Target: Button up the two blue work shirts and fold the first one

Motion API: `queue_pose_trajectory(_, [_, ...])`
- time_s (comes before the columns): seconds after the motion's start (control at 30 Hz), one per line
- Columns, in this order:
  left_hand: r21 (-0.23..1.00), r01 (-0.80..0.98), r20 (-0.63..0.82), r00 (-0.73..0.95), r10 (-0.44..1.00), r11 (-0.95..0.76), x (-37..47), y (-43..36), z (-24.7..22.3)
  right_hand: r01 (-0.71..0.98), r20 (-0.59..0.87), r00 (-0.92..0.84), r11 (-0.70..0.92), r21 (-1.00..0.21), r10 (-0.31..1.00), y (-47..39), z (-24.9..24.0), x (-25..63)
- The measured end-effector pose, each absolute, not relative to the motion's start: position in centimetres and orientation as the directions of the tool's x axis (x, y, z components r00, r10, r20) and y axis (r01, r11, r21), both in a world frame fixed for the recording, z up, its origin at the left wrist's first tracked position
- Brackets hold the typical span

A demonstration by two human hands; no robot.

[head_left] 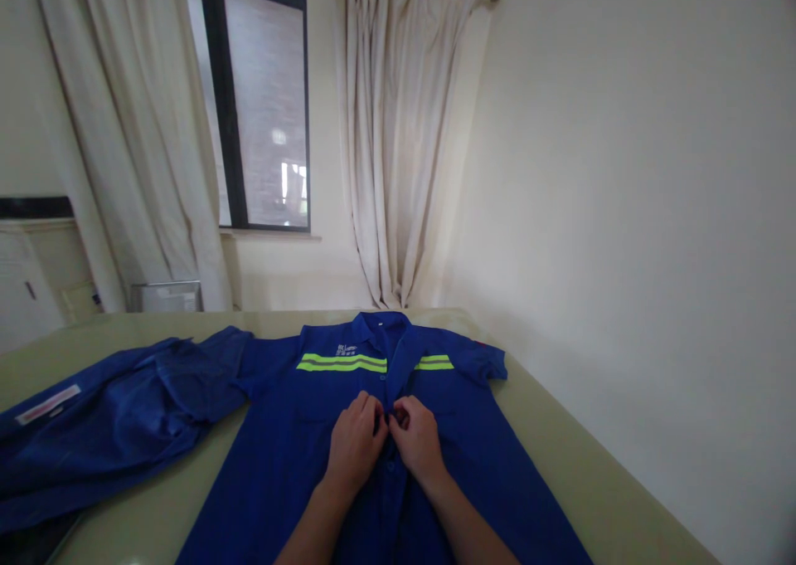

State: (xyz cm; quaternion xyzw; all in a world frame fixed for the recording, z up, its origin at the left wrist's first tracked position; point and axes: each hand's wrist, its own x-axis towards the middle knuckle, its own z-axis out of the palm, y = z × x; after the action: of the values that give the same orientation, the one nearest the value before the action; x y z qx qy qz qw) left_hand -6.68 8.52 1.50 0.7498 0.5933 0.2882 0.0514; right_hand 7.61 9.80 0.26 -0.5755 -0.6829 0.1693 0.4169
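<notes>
Head view, lower centre: pinching shirt (pixel 389 486) with left hand (pixel 356 434) and right hand (pixel 418 438), both narrow; best to align its front without tugging.

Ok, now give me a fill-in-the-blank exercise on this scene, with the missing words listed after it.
The left hand and right hand each have a grip on the front of the shirt, whose main colour is ____.
The lettering on its chest sits ____ the bright stripe.
Another piece of clothing lies to the ____ of the shirt.
Between the curtains is a dark-framed ____.

Missing words: blue; above; left; window.
</notes>
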Motion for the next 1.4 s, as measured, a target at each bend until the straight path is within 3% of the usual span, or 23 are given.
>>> queue_pose_trajectory(0.27, [0.532,0.749,0.385,0.201,0.901,-0.394,-6.9,9.1,0.8,0.612,0.378,-0.049,0.327,-0.720,0.925,9.1,1.1,7.8])
queue_pose_trajectory(0.47, [0.656,0.686,0.302,0.142,0.943,-0.314,-7.0,8.9,1.0,0.508,0.373,-0.099,0.370,-0.778,0.922,9.1,1.4,8.1])
queue_pose_trajectory(0.67, [0.708,0.621,0.307,0.157,0.939,-0.336,-7.2,9.0,0.6,0.425,0.281,-0.100,0.296,-0.855,0.955,9.2,1.0,8.1])
queue_pose_trajectory(0.93, [0.809,0.465,0.329,0.149,0.932,-0.360,-7.7,9.6,0.8,0.504,0.356,-0.017,0.316,-0.804,0.934,9.4,0.9,7.9])
queue_pose_trajectory(1.4, [0.740,0.590,0.317,0.117,0.941,-0.323,-8.0,9.5,0.3,0.539,0.342,-0.029,0.302,-0.786,0.939,9.9,0.3,7.9])
